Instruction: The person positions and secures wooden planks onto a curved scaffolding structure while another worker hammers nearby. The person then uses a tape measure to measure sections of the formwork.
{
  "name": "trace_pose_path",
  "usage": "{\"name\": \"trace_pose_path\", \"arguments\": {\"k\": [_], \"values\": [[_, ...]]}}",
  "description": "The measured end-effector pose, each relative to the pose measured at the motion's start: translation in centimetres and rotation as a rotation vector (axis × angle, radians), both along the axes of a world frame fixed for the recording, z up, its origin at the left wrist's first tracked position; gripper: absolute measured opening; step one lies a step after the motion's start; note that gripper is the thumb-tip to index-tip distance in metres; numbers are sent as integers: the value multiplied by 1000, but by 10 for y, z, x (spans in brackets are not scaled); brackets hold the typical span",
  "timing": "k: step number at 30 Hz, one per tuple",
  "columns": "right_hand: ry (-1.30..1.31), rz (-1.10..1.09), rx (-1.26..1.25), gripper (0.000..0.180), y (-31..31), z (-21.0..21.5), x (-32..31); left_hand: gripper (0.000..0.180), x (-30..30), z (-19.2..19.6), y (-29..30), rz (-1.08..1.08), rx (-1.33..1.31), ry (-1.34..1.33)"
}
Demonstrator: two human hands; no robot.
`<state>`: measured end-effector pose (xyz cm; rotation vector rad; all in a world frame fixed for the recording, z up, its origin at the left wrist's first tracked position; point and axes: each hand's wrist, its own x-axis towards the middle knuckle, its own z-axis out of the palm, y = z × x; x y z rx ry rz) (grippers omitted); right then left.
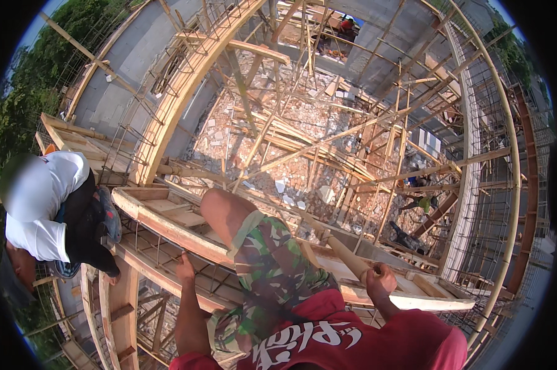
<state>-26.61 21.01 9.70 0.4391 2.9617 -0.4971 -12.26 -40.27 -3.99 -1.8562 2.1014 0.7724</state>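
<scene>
My left hand [185, 270] is closed, its fingers curled beside the steel reinforcing bars [158, 245] between two long timber formwork boards. Whatever it grips, if anything, is too small to make out. The nearer face of the upper formwork board [176, 231] runs just above that hand. On the other side of my body, my right hand [381, 280] is closed in a curled fist above the right part of the formwork [420, 301], close to the end of a thick round pole [347, 256]. What lies within its fingers is hidden. My bent leg in camouflage shorts [272, 253] straddles the formwork between both hands.
A co-worker in a white shirt [59, 197] crouches on the boards at left. Far below lies a rubble-strewn floor [290, 129] crossed by timber props [328, 145]. A rebar cage [485, 216] stands at right; another person [423, 203] is down below there.
</scene>
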Motion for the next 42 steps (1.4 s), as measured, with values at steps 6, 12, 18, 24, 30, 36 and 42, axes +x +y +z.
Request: {"name": "trace_pose_path", "arguments": {"k": [6, 12, 18, 24, 30, 36, 42], "values": [[-50, 68, 19, 25, 13, -5, -2, 66, 6, 17, 29, -32, -62, 89], [-581, 223, 146, 39, 32, -13, -31, 50, 18, 43, 54, -332, -378, 29], [-491, 566, -158, 52, -58, -48, -143, 57, 33, 49, 72, -351, -356, 129], [-415, 564, -555, 50, -209, -59, -208, 63, 49, 55, 71, -392, -393, 101], [-290, 661, -682, 56, -312, -58, -145, 56, 62, 49, 77, -204, -532, 67], [-226, 944, -779, 58, -374, 4, -119, 42, 64, 49, 74, -141, -529, 161], [8, 1292, -586, 63, -414, 16, -99, 40, 66, 51, 74, -123, -542, 212]]}}
